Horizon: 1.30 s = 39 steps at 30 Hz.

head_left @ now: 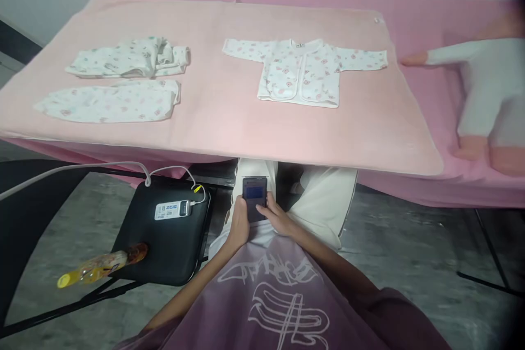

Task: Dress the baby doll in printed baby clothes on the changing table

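Observation:
Both hands hold a dark phone [255, 197] low over my lap, below the table's front edge. My left hand [240, 219] wraps its left side. My right hand [279, 214] grips its right side, with the thumb over the lower part of the screen. On the pink table cover [213, 120], a small white patterned jacket [301, 72] lies flat with its sleeves spread. At the left lie a crumpled white patterned garment [131, 59] and, nearer me, a folded one [110, 101]. Neither hand touches the clothes.
A doll in white clothing [484, 76] lies at the table's right end. To my left, a black stool [164, 257] bears a white power bank [172, 210] with a cable and a bottle with a yellow cap [102, 266]. A dark metal leg [490, 249] stands at the lower right.

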Each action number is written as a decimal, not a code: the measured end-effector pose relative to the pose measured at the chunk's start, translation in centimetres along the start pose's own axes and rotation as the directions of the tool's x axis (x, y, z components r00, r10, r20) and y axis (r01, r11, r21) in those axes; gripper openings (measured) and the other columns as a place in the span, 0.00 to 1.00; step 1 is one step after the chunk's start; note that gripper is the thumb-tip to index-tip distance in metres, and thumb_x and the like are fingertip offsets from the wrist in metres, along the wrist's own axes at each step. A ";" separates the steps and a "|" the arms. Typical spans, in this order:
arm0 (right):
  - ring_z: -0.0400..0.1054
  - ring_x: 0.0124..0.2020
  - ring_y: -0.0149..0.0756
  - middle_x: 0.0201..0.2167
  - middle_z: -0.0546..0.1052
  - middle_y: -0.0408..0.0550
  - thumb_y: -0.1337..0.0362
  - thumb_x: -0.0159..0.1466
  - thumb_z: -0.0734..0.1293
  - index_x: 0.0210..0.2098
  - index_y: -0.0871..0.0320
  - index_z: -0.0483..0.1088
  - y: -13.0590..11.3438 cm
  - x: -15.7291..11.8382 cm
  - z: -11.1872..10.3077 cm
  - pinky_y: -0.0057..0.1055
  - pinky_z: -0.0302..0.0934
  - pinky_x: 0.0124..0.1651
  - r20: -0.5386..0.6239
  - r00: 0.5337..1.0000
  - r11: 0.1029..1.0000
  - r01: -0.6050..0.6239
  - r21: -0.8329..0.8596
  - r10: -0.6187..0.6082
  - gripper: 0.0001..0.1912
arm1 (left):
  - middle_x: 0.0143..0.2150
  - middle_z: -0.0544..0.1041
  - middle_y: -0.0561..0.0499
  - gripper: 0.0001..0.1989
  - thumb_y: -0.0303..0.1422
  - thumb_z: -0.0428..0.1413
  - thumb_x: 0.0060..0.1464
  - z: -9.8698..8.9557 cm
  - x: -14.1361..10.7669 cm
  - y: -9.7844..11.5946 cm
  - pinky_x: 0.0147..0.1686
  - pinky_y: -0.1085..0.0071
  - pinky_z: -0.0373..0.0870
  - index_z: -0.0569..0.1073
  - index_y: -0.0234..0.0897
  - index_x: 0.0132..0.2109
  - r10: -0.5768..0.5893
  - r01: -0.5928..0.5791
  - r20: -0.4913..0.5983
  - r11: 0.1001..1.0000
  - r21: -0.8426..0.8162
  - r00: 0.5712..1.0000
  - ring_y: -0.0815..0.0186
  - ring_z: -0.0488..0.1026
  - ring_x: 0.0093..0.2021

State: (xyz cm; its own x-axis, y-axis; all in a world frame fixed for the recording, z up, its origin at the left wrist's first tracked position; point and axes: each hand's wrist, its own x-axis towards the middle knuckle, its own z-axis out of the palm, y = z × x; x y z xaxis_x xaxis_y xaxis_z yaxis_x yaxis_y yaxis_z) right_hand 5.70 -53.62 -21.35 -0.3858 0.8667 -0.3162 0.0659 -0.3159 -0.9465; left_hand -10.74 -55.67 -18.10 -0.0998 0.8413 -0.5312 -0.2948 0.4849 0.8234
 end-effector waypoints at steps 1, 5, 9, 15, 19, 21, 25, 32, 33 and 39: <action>0.78 0.61 0.50 0.54 0.84 0.44 0.40 0.72 0.69 0.59 0.45 0.72 -0.1 0.3 -0.3 0.51 0.71 0.69 -0.033 0.999 0.999 -0.001 0.049 0.003 0.24 | 0.59 0.85 0.46 0.22 0.56 0.57 0.73 0.4 0.8 -0.6 0.74 0.60 0.69 0.82 0.44 0.55 0.031 -0.031 -0.025 1.000 -0.003 0.999 0.53 0.74 0.72; 0.75 0.65 0.50 0.59 0.82 0.48 0.42 0.68 0.72 0.63 0.47 0.68 -0.3 1.1 -2.2 0.47 0.68 0.72 -0.159 0.987 0.950 0.017 0.313 0.035 0.29 | 0.61 0.85 0.48 0.26 0.59 0.60 0.70 2.8 3.2 -2.3 0.73 0.64 0.70 0.83 0.45 0.59 0.034 -0.034 -0.004 0.986 -0.163 0.999 0.55 0.76 0.71; 0.72 0.69 0.52 0.63 0.79 0.48 0.40 0.69 0.69 0.63 0.46 0.67 0.3 1.7 -3.4 0.50 0.66 0.75 -0.354 0.929 0.918 0.047 0.393 0.104 0.29 | 0.64 0.85 0.46 0.32 0.62 0.64 0.64 4.7 4.0 -3.3 0.71 0.54 0.76 0.83 0.47 0.63 -0.151 0.220 0.228 0.923 -0.316 0.962 0.48 0.77 0.71; 0.63 0.76 0.52 0.68 0.75 0.50 0.44 0.68 0.72 0.68 0.44 0.68 1.0 3.1 -6.5 0.53 0.52 0.83 -0.523 0.852 0.992 0.062 0.111 0.005 0.32 | 0.66 0.84 0.49 0.31 0.57 0.65 0.66 6.1 7.5 -3.6 0.68 0.50 0.80 0.77 0.55 0.70 -0.230 0.339 0.334 0.884 -0.320 0.914 0.49 0.79 0.70; 0.70 0.71 0.52 0.66 0.77 0.51 0.45 0.65 0.75 0.66 0.44 0.69 1.1 3.8 -8.5 0.53 0.62 0.78 -0.412 0.911 0.985 0.085 0.153 -0.015 0.33 | 0.67 0.83 0.46 0.31 0.55 0.64 0.67 6.8 9.8 -3.5 0.70 0.50 0.78 0.78 0.49 0.71 -0.231 0.354 0.373 0.885 -0.304 0.898 0.48 0.78 0.71; 0.75 0.66 0.50 0.65 0.78 0.50 0.45 0.65 0.76 0.68 0.44 0.67 1.3 4.0 -8.5 0.51 0.68 0.73 -0.359 0.933 0.960 0.104 0.261 -0.003 0.36 | 0.68 0.83 0.46 0.31 0.53 0.65 0.67 7.0 10.1 -3.5 0.71 0.51 0.77 0.78 0.48 0.71 -0.234 0.354 0.365 0.883 -0.308 0.901 0.48 0.76 0.73; 0.78 0.62 0.49 0.61 0.81 0.50 0.47 0.62 0.80 0.68 0.44 0.67 2.3 4.3 -7.4 0.49 0.71 0.71 -0.409 0.913 0.946 0.143 0.290 -0.013 0.39 | 0.71 0.80 0.48 0.30 0.47 0.67 0.66 6.9 9.5 -3.4 0.72 0.52 0.75 0.77 0.49 0.72 -0.200 0.330 0.381 0.890 -0.314 0.903 0.48 0.74 0.75; 0.79 0.61 0.49 0.60 0.81 0.52 0.49 0.59 0.83 0.68 0.48 0.65 3.3 4.6 -6.9 0.49 0.72 0.71 -0.455 0.890 0.963 0.142 0.229 -0.024 0.43 | 0.71 0.80 0.50 0.39 0.41 0.67 0.62 6.7 9.1 -2.6 0.71 0.53 0.76 0.70 0.55 0.78 -0.192 0.331 0.411 0.895 -0.299 0.891 0.49 0.75 0.73; 0.79 0.60 0.48 0.60 0.81 0.52 0.48 0.60 0.82 0.69 0.48 0.65 3.2 4.5 -6.9 0.49 0.72 0.71 -0.451 0.892 0.962 0.142 0.232 -0.024 0.43 | 0.72 0.80 0.50 0.40 0.41 0.67 0.62 6.6 9.1 -2.6 0.71 0.53 0.76 0.69 0.55 0.79 -0.189 0.331 0.420 0.895 -0.298 0.888 0.48 0.75 0.73; 0.73 0.69 0.50 0.66 0.79 0.51 0.45 0.65 0.78 0.73 0.46 0.67 2.8 4.0 -7.5 0.48 0.68 0.74 -0.418 0.908 0.949 0.135 0.286 -0.003 0.41 | 0.73 0.78 0.49 0.45 0.38 0.70 0.62 6.1 9.4 -3.3 0.71 0.56 0.74 0.64 0.57 0.82 -0.210 0.339 0.429 0.907 -0.250 0.879 0.51 0.75 0.73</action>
State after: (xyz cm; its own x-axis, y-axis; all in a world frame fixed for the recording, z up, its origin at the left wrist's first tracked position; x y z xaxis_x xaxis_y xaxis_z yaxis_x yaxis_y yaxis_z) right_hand 11.23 -48.14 -25.72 0.0340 0.9496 -0.3115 -0.2524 -0.2934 -0.9221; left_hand -4.89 -47.91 -24.54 0.3819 0.7395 -0.5543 -0.5385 0.6655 0.5169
